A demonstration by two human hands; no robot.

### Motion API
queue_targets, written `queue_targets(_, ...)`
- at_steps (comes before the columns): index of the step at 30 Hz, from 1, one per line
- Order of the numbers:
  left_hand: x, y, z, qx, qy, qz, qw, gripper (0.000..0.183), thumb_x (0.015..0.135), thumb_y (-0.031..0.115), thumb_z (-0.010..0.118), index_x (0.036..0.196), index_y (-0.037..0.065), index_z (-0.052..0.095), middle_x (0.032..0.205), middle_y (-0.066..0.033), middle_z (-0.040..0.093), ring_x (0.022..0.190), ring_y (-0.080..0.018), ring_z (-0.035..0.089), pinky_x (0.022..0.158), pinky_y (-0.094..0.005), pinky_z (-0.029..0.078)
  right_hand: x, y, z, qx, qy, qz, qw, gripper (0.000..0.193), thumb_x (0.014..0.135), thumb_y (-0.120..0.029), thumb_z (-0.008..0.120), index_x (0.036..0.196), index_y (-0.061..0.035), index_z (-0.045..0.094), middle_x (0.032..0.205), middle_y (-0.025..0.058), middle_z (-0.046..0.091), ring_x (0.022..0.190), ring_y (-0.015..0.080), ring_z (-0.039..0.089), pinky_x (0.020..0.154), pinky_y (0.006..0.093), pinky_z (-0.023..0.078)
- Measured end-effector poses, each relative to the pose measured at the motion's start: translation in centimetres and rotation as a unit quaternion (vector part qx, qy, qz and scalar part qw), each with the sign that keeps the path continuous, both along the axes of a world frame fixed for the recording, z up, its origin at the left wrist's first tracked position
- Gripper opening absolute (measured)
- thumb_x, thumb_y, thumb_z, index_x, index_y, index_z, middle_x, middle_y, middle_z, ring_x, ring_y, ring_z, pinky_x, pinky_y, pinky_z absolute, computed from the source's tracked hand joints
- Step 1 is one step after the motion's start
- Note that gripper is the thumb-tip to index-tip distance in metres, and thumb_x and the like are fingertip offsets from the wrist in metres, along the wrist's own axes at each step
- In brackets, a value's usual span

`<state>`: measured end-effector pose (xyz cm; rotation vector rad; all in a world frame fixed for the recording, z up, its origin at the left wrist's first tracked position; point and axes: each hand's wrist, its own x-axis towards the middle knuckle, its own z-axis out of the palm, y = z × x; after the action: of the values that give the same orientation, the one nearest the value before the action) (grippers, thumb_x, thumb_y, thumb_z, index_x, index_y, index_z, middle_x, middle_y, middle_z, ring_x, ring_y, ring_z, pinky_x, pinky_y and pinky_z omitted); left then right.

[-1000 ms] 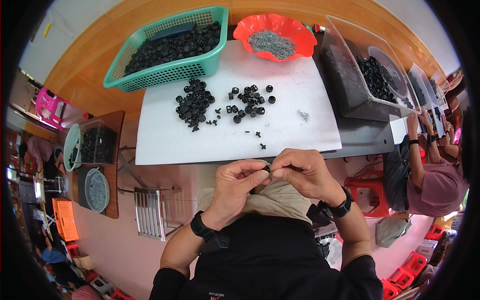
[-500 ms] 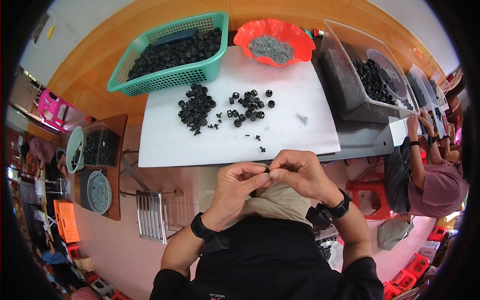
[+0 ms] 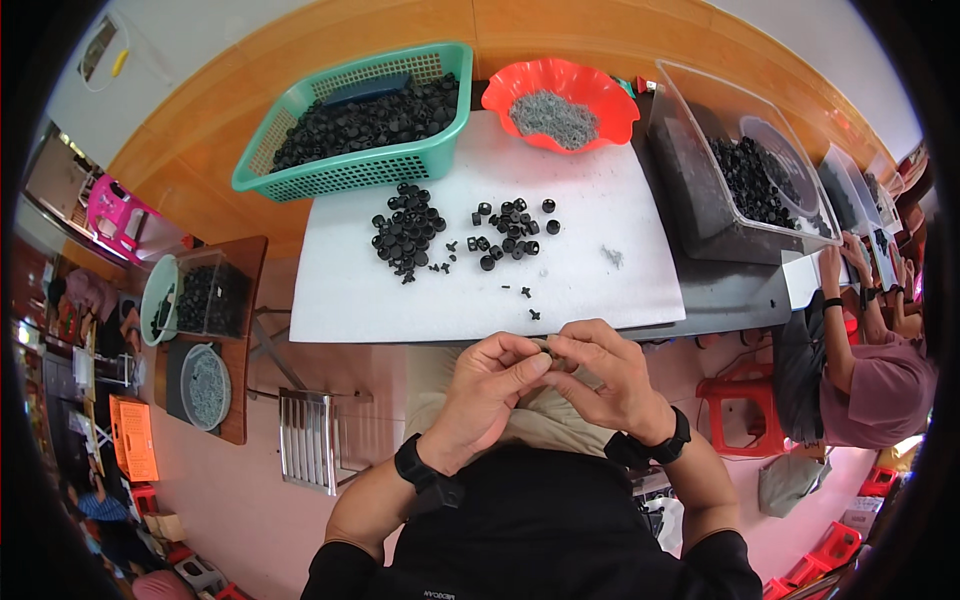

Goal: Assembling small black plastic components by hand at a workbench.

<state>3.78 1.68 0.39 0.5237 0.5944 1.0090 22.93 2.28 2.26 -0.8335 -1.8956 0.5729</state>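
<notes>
Just in front of the table's near edge, my two hands meet at the fingertips. My left hand [image 3: 490, 388] is closed, thumb and forefinger pinching a small black plastic part [image 3: 546, 352], most of it covered by the fingers. From the other side, my right hand [image 3: 612, 382] curls around the same part, forefinger on it and thumb lower down. On the white foam sheet [image 3: 400, 310] beyond lie a heap of black round caps [image 3: 408, 232] and a looser group of black hollow knobs [image 3: 512, 226]. Small black cross-shaped pieces [image 3: 535, 314] are scattered nearest my hands.
A green basket [image 3: 360, 165] of black parts and a red wavy bowl [image 3: 620, 110] of small grey pieces stand at the back. Right of them is a clear bin [image 3: 690, 215] holding black parts. A side table [image 3: 250, 330] stands left; another person [image 3: 870, 390] sits at right.
My right thumb has dropped lower, away from its forefinger, and the right hand has turned slightly. The view has shifted a little, moving the table contents down and right in the picture.
</notes>
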Motion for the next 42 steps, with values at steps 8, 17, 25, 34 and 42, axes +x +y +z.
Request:
queue_targets(8, 0.3, -0.2, 0.1, -0.003, 0.013, -0.017, 1.000, 0.016, 0.097, 0.003, 0.066, 0.111, 0.006, 0.061, 0.110, -0.0056, 0.068, 0.100, -0.0162, 0.067, 0.091, -0.0332, 0.055, 0.1, 0.3, -0.8, 0.075, -0.016, -0.018, 0.997, 0.052, 0.072, 0.004, 0.084, 0.121, -0.0026, 0.065, 0.101, 0.0127, 0.065, 0.069, 0.0181, 0.068, 0.059, 0.0282, 0.057)
queue_targets(17, 1.0, -0.6, 1.0, -0.003, -0.001, 0.003, 1.000, 0.027, 0.099, 0.007, 0.063, 0.126, 0.003, 0.062, 0.115, -0.0078, 0.069, 0.102, -0.0136, 0.067, 0.089, -0.0286, 0.055, 0.1, -0.2, -0.3, 0.023, -0.031, -0.017, 0.999, 0.045, 0.081, -0.001, 0.078, 0.124, -0.0035, 0.064, 0.106, 0.0120, 0.065, 0.074, 0.0213, 0.070, 0.060, 0.0307, 0.058)
queue_targets(25, 1.3, -0.1, 1.2, -0.006, 0.002, 0.005, 1.000, 0.023, 0.101, 0.012, 0.062, 0.122, 0.005, 0.063, 0.114, -0.0075, 0.068, 0.103, -0.0155, 0.067, 0.091, -0.0331, 0.056, -0.1, 0.3, -0.7, 0.019, 0.034, -0.035, 0.999, 0.033, 0.081, 0.000, 0.078, 0.111, -0.0040, 0.066, 0.101, 0.0109, 0.069, 0.072, 0.0208, 0.071, 0.061, 0.0301, 0.059)
queue_targets(34, 1.6, -0.4, 1.1, -0.019, -0.011, 0.011, 1.000, 0.022, 0.102, 0.015, 0.060, 0.123, 0.008, 0.062, 0.112, -0.0045, 0.067, 0.103, -0.0129, 0.065, 0.092, -0.0310, 0.055, -0.1, 0.3, -1.3, 0.031, 0.060, -0.051, 0.996, 0.025, 0.082, 0.000, 0.078, 0.106, -0.0024, 0.070, 0.102, 0.0119, 0.070, 0.075, 0.0205, 0.072, 0.062, 0.0292, 0.059)
queue_targets(42, 2.0, -0.6, 0.9, -0.037, -0.010, 0.024, 0.999, 0.020, 0.102, 0.015, 0.061, 0.121, 0.009, 0.063, 0.112, -0.0027, 0.068, 0.101, -0.0115, 0.065, 0.091, -0.0299, 0.055, -0.1, 0.0, -1.7, 0.034, 0.069, -0.062, 0.995, 0.026, 0.082, 0.000, 0.078, 0.106, -0.0020, 0.070, 0.102, 0.0121, 0.070, 0.074, 0.0198, 0.071, 0.062, 0.0287, 0.058)
